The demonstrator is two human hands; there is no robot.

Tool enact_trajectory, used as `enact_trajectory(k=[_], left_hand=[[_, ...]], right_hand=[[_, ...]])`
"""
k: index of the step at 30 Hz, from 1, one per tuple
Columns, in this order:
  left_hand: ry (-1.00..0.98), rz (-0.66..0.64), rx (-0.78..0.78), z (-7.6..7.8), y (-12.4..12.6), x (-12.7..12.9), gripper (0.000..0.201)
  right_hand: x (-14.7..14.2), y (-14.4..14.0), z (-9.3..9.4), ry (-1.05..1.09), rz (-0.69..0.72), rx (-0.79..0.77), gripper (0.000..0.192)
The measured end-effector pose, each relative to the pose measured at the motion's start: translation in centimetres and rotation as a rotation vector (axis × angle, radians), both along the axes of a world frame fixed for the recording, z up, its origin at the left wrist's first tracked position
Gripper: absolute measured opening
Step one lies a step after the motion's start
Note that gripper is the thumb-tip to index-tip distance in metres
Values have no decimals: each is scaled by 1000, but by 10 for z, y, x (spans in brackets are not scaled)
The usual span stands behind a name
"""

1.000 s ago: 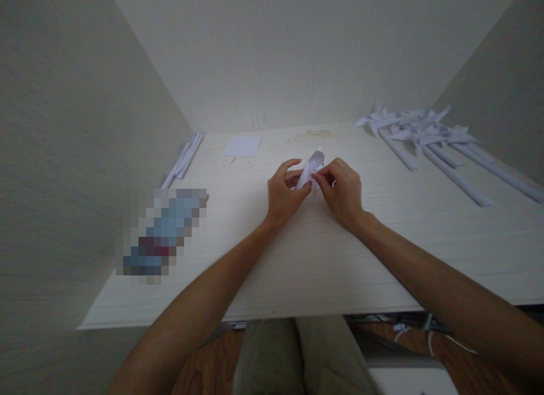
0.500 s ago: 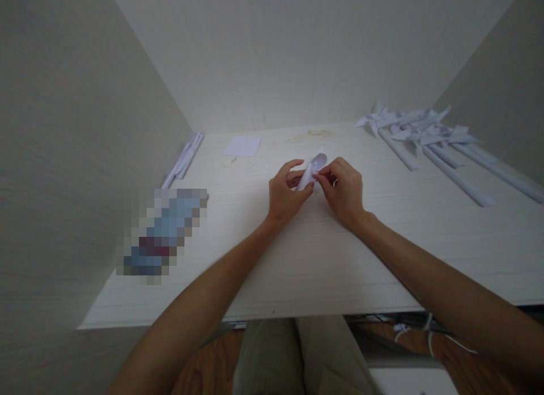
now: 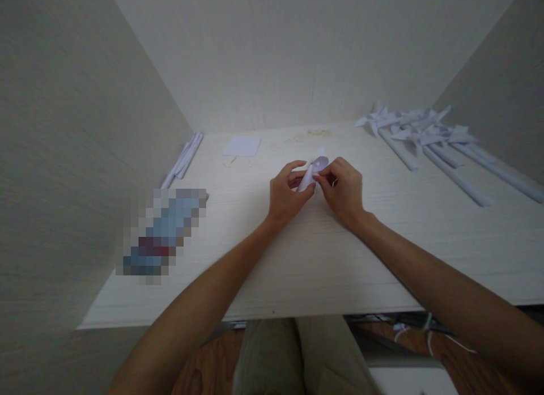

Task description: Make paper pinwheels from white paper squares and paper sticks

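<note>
Left hand (image 3: 285, 194) and right hand (image 3: 345, 186) pinch curled paper (image 3: 306, 180); its flap (image 3: 322, 162) has shifted slightly rightward.

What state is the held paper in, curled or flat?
Curled: the paper bends into a rounded loop between left hand and right hand.

The lower part of the folded paper (image 3: 306, 181) is covered by the left hand (image 3: 285, 194), and the fingertips of the right hand (image 3: 346, 191) mask the spot they pinch, so whether something tiny sits between them cannot be told. Coarse pixel blocks blur the object (image 3: 172, 222) at the left (only bluish and dark red patches come through) and cover the near ends of the paper rolls (image 3: 187, 156). The paper pinwheels (image 3: 420, 128) overlap too much to count, the pale scraps (image 3: 319, 134) are too small to identify, and the picture's edges cut off both forearms (image 3: 212, 284).
</note>
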State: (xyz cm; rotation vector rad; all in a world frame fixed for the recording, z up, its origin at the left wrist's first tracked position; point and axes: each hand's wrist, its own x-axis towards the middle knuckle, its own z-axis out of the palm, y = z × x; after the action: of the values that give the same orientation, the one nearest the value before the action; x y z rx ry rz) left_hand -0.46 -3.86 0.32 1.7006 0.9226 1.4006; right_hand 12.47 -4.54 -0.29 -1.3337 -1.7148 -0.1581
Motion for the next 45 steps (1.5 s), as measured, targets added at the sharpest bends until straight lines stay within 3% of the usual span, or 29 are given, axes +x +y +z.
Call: enact_trajectory(k=[9,14,17,26,37,45], left_hand=[[1,14,25,1,-1,1,33],[-19,-10,27,3,-2,0,19],[-12,7,30,4,-1,-2,23],[87,158,110,4,6,-5,17],[323,141,333,0,14,-15,15],[353,136,343,-1,14,-16,15]], right_hand=[[0,1,0,-6,20,-43,21],[-1,1,1,16,111,-29,17],[-1,0,3,28,135,-31,18],[0,-2,3,307,150,-2,8],[7,-3,6,94,207,22,10],[9,-5,9,71,212,-6,13]])
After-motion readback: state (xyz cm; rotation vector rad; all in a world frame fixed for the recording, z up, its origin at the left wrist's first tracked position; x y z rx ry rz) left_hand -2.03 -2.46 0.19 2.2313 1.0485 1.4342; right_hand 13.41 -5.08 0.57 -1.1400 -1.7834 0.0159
